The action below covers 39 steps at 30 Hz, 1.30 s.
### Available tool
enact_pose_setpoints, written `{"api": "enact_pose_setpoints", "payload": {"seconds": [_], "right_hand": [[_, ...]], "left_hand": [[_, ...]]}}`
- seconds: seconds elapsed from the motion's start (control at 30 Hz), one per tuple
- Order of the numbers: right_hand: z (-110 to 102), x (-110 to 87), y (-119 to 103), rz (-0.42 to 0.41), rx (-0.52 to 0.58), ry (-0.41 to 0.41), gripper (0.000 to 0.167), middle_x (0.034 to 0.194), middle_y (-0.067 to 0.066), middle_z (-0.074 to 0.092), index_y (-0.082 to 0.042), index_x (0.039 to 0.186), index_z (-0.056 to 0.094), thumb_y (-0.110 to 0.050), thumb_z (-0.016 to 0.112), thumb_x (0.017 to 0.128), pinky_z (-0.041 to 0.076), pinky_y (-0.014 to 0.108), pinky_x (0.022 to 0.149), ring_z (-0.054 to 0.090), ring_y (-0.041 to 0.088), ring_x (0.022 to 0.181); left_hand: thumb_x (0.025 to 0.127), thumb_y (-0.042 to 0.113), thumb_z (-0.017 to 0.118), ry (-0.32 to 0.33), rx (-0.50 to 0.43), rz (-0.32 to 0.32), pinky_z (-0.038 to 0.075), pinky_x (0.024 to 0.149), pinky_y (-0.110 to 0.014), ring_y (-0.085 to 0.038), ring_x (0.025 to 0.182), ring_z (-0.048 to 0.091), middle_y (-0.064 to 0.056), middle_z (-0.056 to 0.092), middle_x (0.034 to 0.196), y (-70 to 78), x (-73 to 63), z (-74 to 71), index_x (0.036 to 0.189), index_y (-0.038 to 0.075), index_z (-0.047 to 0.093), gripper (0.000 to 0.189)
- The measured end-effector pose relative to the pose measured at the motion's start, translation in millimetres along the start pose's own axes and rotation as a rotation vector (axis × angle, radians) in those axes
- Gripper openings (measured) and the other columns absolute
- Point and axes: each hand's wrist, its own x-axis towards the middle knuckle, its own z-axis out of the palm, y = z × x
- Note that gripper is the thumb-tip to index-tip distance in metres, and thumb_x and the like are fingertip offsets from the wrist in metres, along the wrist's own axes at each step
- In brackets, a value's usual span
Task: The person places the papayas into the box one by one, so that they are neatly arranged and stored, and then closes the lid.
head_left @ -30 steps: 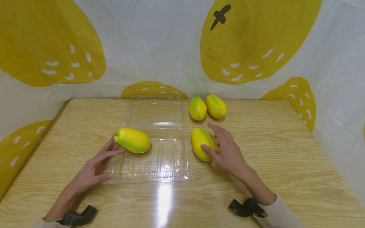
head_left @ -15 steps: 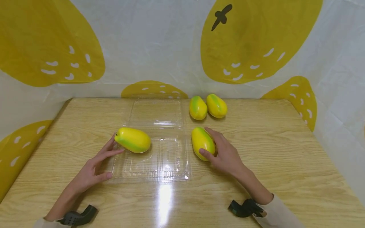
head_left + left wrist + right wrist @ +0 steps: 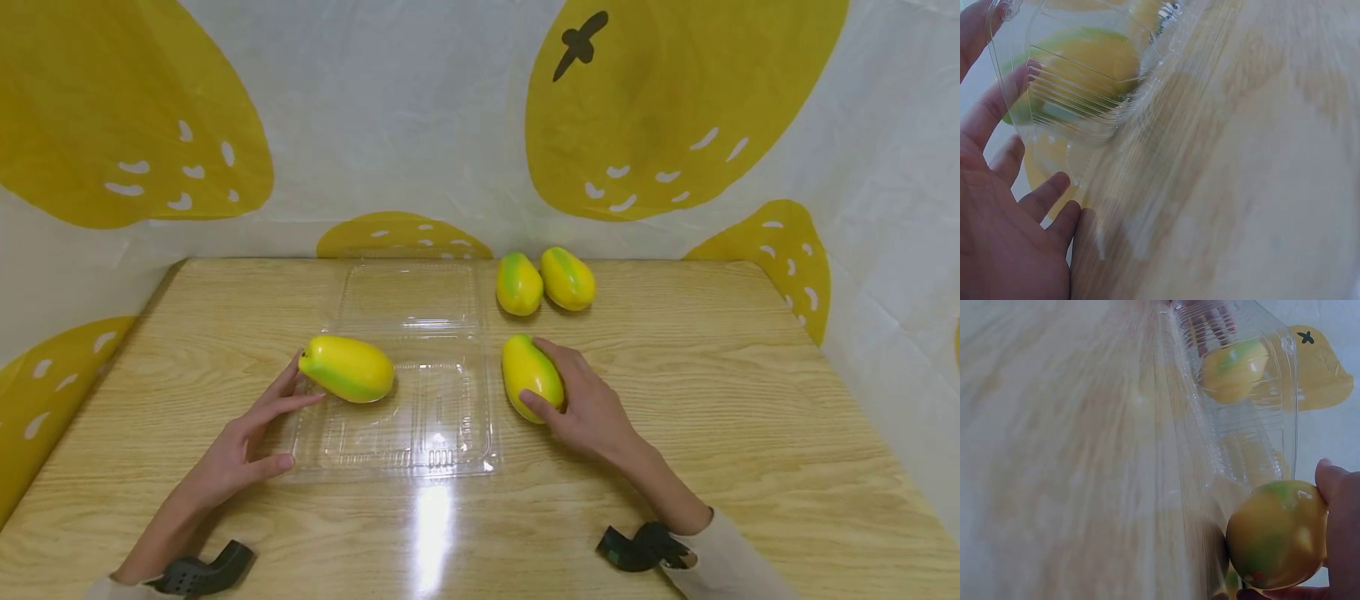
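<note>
A yellow-green papaya (image 3: 348, 368) lies in the left part of an open clear plastic clamshell container (image 3: 442, 417). My left hand (image 3: 251, 446) is at the container's left side, fingers extended and spread; in the left wrist view, fingertips overlap the clear wall next to the papaya (image 3: 1094, 65) inside. Just right of the container, a second papaya (image 3: 528, 375) is held by my right hand (image 3: 588, 404), thumb on the near side and fingers around the far right side. The right wrist view shows this papaya (image 3: 1279, 534) against the thumb, close over the table.
Two more papayas (image 3: 519, 285) sit side by side at the table's back edge, right of the container's raised lid (image 3: 408, 292). A fruit-print cloth (image 3: 405, 125) hangs behind the wooden table (image 3: 712, 375).
My right hand has closed in on the papaya beside the container, its fingers drawing in against the fruit. The left hand and the papaya in the container have stayed put.
</note>
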Motion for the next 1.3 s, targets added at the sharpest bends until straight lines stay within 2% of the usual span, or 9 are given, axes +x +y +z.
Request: {"api": "enact_pose_setpoints", "payload": {"seconds": [0.13, 0.37, 0.6, 0.77, 1.17, 1.3], "right_hand": [[-2, 0.2, -1, -0.012, -0.011, -0.004, 0.069, 0.135, 0.009, 0.048, -0.021, 0.148, 0.033, -0.051, 0.057, 0.091, 0.046, 0.046, 0.084, 0.053, 0.025, 0.109], [-9, 0.5, 0, 0.040, -0.030, -0.060, 0.071, 0.137, 0.010, 0.048, -0.024, 0.148, 0.033, -0.057, 0.055, 0.089, 0.044, 0.051, 0.091, 0.051, 0.029, 0.118], [-15, 1.0, 2, 0.041, -0.009, -0.082, 0.080, 0.132, 0.007, 0.052, -0.023, 0.147, 0.036, -0.062, 0.062, 0.082, 0.048, 0.042, 0.080, 0.056, 0.022, 0.100], [-19, 1.6, 2, 0.020, 0.025, -0.086, 0.084, 0.130, 0.004, 0.053, -0.021, 0.146, 0.038, -0.063, 0.066, 0.079, 0.047, 0.039, 0.077, 0.055, 0.020, 0.097], [-27, 1.9, 1, -0.010, 0.060, -0.127, 0.078, 0.134, 0.006, 0.051, -0.017, 0.145, 0.039, -0.041, 0.074, 0.081, 0.049, 0.029, 0.067, 0.053, 0.019, 0.094], [-27, 1.2, 2, -0.023, 0.072, -0.130, 0.077, 0.133, 0.005, 0.051, -0.017, 0.146, 0.039, -0.038, 0.074, 0.081, 0.050, 0.027, 0.065, 0.053, 0.019, 0.094]], "left_hand": [[0.069, -0.016, 0.066, -0.001, -0.007, 0.011, 0.015, 0.109, -0.018, -0.031, 0.144, 0.013, -0.020, 0.004, 0.158, -2.4, -0.8, -0.2, 0.136, -0.005, 0.046, 0.071], [0.070, -0.015, 0.065, -0.001, 0.003, -0.001, 0.016, 0.108, -0.018, -0.029, 0.144, 0.015, -0.019, 0.004, 0.158, -3.8, -1.3, -0.2, 0.136, -0.004, 0.047, 0.070], [0.070, -0.014, 0.066, 0.003, 0.004, -0.010, 0.017, 0.108, -0.017, -0.029, 0.144, 0.016, -0.019, 0.005, 0.158, -4.0, -1.2, 0.1, 0.137, -0.004, 0.047, 0.070], [0.070, -0.012, 0.067, 0.004, 0.013, -0.016, 0.018, 0.108, -0.017, -0.029, 0.143, 0.016, -0.017, 0.005, 0.159, -3.0, -1.6, 0.2, 0.137, -0.003, 0.048, 0.070], [0.071, -0.012, 0.067, 0.000, 0.008, -0.022, 0.018, 0.108, -0.017, -0.028, 0.144, 0.016, -0.016, 0.005, 0.159, -0.3, -1.2, 0.2, 0.136, -0.003, 0.048, 0.069], [0.072, -0.011, 0.068, -0.007, 0.018, -0.049, 0.017, 0.108, -0.016, -0.029, 0.144, 0.014, -0.012, 0.004, 0.160, 1.3, -1.0, 0.1, 0.137, -0.002, 0.048, 0.068]]}}
